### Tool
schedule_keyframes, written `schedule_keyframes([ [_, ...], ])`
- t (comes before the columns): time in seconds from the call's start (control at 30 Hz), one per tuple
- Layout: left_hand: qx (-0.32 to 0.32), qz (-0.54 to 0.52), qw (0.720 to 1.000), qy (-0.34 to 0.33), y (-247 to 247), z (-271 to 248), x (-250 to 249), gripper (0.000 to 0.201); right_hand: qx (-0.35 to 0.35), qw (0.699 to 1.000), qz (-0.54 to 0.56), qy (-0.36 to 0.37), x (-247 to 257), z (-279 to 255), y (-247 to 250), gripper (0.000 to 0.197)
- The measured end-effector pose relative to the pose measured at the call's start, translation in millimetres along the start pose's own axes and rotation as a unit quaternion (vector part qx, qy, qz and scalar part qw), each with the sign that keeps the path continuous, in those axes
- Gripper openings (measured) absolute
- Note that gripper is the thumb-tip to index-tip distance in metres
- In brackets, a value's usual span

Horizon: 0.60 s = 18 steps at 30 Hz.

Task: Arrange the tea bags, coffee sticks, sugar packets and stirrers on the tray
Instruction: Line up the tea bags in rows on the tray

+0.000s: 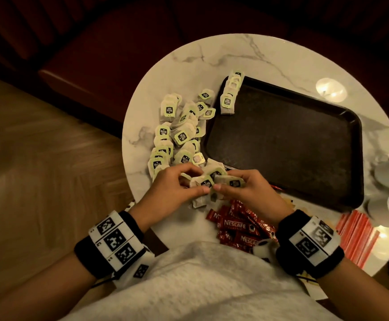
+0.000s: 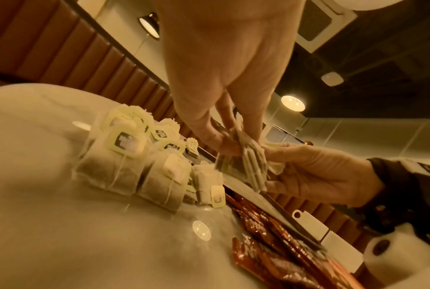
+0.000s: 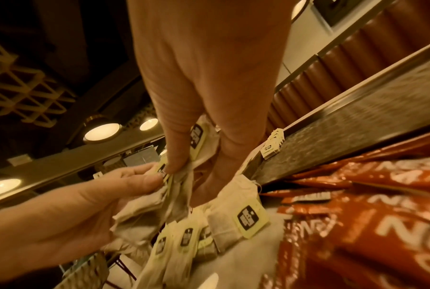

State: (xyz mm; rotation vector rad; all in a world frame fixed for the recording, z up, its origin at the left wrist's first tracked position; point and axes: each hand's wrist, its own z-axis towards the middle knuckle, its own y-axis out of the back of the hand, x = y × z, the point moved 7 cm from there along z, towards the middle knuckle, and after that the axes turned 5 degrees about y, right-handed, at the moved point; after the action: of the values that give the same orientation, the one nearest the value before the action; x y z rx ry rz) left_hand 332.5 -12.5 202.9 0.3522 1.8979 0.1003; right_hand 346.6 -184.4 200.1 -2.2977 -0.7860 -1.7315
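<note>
Beside tray (image 1: 281,144) edge | both hands pinch tea bags (image 1: 208,181) (tray mostly bare)

Right hand (image 3: 208,78), left hand (image 3: 68,211): fingers (image 3: 176,156) pinching a bunch of tea bags (image 3: 164,197). Loose tea bags (image 3: 236,224) below. Red coffee sticks (image 3: 357,224) beside. Tray (image 3: 357,125) edge carrying more tea bags (image 3: 273,144).

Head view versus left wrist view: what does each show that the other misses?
Head only: the tray's whole floor, with a row of tea bags in its far left corner, and orange sticks. Left wrist only: ceiling lamps and bench back. Both: both hands pinching a tea bag stack, and coffee sticks.
</note>
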Motion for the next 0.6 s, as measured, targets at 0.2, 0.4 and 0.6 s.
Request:
schedule_keyframes([
  [0.2,-0.004,-0.114,0.993,0.041,3,4,-4,0.023,-0.039,0.997,0.065,-0.017,10,4,11,0.020],
  [0.4,-0.031,-0.161,0.985,0.052,19,12,-1,0.006,-0.077,0.993,0.091,-0.018,17,4,23,0.023],
  [0.6,-0.049,-0.363,0.926,0.092,29,22,-7,0.012,-0.070,0.988,0.138,-0.014,29,5,28,0.025],
])
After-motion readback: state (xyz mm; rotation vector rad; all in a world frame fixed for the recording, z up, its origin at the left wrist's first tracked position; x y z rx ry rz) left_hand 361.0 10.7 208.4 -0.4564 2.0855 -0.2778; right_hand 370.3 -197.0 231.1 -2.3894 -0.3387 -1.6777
